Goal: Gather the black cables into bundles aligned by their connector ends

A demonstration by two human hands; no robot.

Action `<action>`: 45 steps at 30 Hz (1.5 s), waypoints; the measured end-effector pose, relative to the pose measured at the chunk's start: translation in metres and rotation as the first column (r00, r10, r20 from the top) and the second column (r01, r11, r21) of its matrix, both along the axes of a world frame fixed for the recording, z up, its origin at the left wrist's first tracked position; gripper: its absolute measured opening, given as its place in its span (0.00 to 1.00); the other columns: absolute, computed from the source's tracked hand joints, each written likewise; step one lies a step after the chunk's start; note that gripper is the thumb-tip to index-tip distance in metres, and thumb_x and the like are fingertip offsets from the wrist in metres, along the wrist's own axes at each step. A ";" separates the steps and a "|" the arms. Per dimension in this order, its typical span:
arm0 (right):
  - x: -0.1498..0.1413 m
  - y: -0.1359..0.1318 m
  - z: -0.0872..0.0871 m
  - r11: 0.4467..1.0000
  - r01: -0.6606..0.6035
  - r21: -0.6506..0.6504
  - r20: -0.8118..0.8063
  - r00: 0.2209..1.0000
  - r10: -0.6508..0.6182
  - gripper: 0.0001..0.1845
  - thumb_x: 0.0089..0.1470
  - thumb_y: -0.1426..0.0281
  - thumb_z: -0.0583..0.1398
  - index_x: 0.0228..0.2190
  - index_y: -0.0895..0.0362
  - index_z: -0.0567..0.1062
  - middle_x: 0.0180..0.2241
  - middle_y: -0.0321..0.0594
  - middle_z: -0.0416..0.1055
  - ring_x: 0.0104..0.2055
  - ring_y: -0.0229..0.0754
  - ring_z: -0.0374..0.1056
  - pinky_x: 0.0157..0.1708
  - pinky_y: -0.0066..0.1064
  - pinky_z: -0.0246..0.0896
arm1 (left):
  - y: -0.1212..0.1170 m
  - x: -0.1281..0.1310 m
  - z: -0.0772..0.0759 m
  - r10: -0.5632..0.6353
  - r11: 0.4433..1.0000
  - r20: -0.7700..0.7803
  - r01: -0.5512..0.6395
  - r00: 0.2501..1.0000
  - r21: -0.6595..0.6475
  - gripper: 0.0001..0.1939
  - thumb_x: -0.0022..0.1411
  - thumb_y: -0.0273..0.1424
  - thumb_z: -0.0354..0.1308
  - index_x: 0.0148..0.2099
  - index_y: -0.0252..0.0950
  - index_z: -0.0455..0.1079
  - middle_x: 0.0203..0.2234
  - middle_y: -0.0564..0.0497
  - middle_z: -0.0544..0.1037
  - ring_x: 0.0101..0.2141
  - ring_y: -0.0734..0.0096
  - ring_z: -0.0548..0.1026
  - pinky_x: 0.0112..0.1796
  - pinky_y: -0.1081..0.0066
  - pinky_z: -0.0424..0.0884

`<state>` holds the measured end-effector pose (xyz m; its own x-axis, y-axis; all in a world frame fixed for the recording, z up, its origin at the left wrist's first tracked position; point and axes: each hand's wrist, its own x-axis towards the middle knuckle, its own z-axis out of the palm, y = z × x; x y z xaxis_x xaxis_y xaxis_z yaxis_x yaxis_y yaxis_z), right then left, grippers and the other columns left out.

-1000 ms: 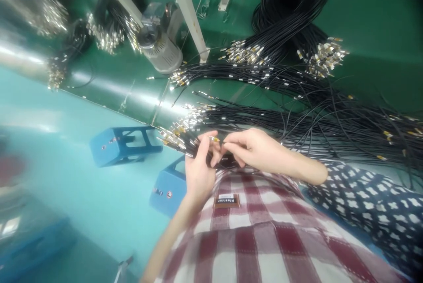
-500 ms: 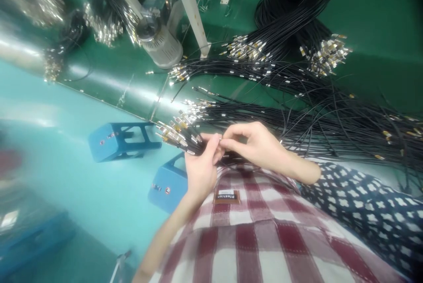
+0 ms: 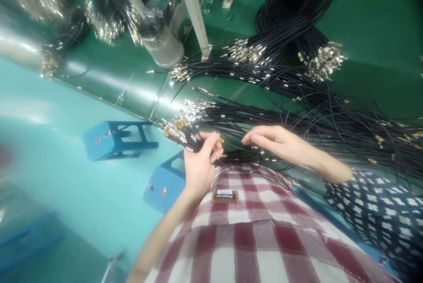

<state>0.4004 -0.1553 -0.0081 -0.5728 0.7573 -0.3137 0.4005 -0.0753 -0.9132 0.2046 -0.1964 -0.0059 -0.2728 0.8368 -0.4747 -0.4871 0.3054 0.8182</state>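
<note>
My left hand is closed around a bundle of black cables whose metal-tipped ends fan out to the left. Between its thumb and forefinger it pinches one more cable end with a yellow connector. My right hand hovers to the right, apart from the left, its fingers stretched and slightly bent, and I see nothing in them. A thin black cable loops below it, in front of the checked apron. Behind both hands lies a long row of black cables with silver ends.
Another row of cables lies farther back on the green table, with a big coil behind. A pale machine and a white post stand at back left. Blue stools are below the table edge.
My right hand has come away from the left fingertips and moved right, its pinch loosened. A yellow connector now shows at my left fingertips, and a cable loop appears between the hands.
</note>
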 end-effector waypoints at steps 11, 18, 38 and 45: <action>0.046 -0.009 -0.025 0.986 -0.007 0.166 0.122 0.992 -0.014 0.20 0.62 0.59 0.51 0.43 0.55 0.77 0.45 0.42 0.75 0.48 0.46 0.69 0.51 0.38 0.62 | 0.002 -0.002 -0.002 0.027 1.000 0.003 -0.027 1.000 0.006 0.07 0.50 0.26 0.66 0.27 0.32 0.69 0.20 0.53 0.71 0.17 0.84 0.62 0.20 0.77 0.55; 0.082 -0.001 -0.052 0.940 0.150 0.308 0.317 0.915 -0.250 0.15 0.60 0.65 0.53 0.41 0.53 0.77 0.44 0.41 0.76 0.45 0.46 0.71 0.48 0.40 0.66 | 0.003 -0.004 -0.004 0.071 0.997 0.008 -0.071 0.997 -0.018 0.09 0.47 0.26 0.68 0.28 0.33 0.68 0.23 0.52 0.72 0.18 0.84 0.63 0.21 0.78 0.58; 0.045 0.012 -0.042 0.997 -0.076 -0.004 0.022 0.997 0.076 0.19 0.54 0.54 0.60 0.33 0.57 0.79 0.35 0.44 0.77 0.37 0.44 0.71 0.40 0.35 0.63 | 0.002 -0.002 -0.007 0.130 0.990 -0.047 -0.127 0.990 0.057 0.11 0.51 0.31 0.68 0.29 0.33 0.68 0.18 0.55 0.70 0.15 0.87 0.58 0.21 0.76 0.60; 0.033 0.008 -0.027 0.991 -0.024 -0.130 0.238 0.970 0.054 0.19 0.52 0.54 0.60 0.32 0.56 0.79 0.28 0.38 0.77 0.28 0.39 0.67 0.29 0.29 0.58 | -0.003 0.005 -0.014 0.127 0.987 -0.234 -0.100 0.964 0.125 0.11 0.52 0.35 0.67 0.30 0.34 0.71 0.19 0.54 0.72 0.16 0.83 0.64 0.21 0.75 0.64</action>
